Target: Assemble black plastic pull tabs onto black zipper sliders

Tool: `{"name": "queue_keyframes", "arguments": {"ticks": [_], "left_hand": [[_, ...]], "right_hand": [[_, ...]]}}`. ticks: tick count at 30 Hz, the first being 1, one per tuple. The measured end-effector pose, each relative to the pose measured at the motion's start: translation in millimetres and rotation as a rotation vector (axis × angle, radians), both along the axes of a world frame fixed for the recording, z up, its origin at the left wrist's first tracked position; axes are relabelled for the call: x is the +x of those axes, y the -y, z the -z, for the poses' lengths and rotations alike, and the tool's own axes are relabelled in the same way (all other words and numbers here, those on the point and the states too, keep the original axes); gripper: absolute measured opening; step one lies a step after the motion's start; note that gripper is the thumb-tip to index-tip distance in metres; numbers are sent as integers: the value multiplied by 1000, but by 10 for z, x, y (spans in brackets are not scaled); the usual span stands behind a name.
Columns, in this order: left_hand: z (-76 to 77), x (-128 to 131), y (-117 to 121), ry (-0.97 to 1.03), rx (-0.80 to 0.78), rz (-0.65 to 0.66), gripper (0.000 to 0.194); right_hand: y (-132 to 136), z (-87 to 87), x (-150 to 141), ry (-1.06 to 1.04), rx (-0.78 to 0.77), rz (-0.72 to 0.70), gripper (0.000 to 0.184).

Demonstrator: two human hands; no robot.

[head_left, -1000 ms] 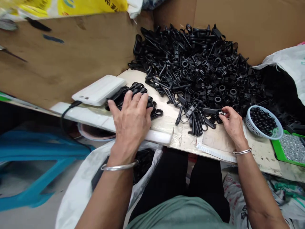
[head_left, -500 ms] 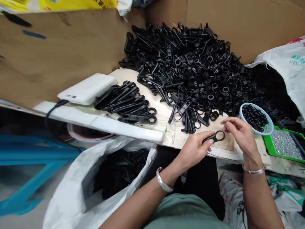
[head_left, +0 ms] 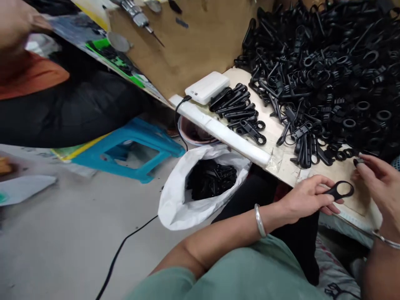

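My left hand (head_left: 306, 196) is closed around a black plastic ring-ended part (head_left: 339, 191), held just in front of the table edge. My right hand (head_left: 379, 183) hovers beside the ring end, thumb and forefinger pinched on a small black piece (head_left: 358, 161). A big heap of the same black parts (head_left: 328, 62) covers the back of the table. A neat row of finished-looking parts (head_left: 239, 109) lies next to a white power bank (head_left: 206, 87).
A white bag (head_left: 178, 204) holding black parts stands on the floor by my knee. A blue plastic stool (head_left: 131, 143) is to the left. Another person in dark trousers and an orange top (head_left: 37, 96) sits at far left. Cardboard (head_left: 187, 46) walls the table.
The view has swung left and down, bringing the floor, stool and the other person into sight. My left hand left the row of parts a second ago and now holds one part.
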State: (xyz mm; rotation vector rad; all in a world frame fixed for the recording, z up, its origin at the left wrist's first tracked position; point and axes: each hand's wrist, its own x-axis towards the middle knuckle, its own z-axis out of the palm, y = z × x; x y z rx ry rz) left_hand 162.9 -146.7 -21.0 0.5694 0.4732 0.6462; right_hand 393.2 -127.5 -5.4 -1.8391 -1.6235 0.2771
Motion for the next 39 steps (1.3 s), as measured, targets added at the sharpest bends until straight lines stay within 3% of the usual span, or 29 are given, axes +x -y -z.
{"name": "queue_keyframes", "arguments": {"ticks": [2,5,10,14,17,21,27,32,39], "left_hand": [[21,12,18,16,-10,15,28],[18,21,46,34,-1,41,37],[-14,-26,46,-42,31,-7,46],[-5,-39,27,-79,66,-35,45],[-2,-26,39,-79,49,-39,45],[6,-27,58,-43,9,-78,45],[7,-22,42,-9,8,-114,46],[-79,4,56,66,106,-101,47],[-13,5,120,-35,331,-157,48]], "right_hand": [[140,-2,56,-150,-142,33,38],[207,6,76,-40,-222,-35,38],[150,9,-16,258,-63,-41,42],[191,-23,-127,374,-70,-153,34],[205,-56,-140,417,-97,-162,30],[238,-124,-122,374,-110,-148,27],[544,-250,-469,-14,97,-143,22],[630,-173,-750,141,256,-247,22],[622,-115,-823,222,242,-251,24]]}}
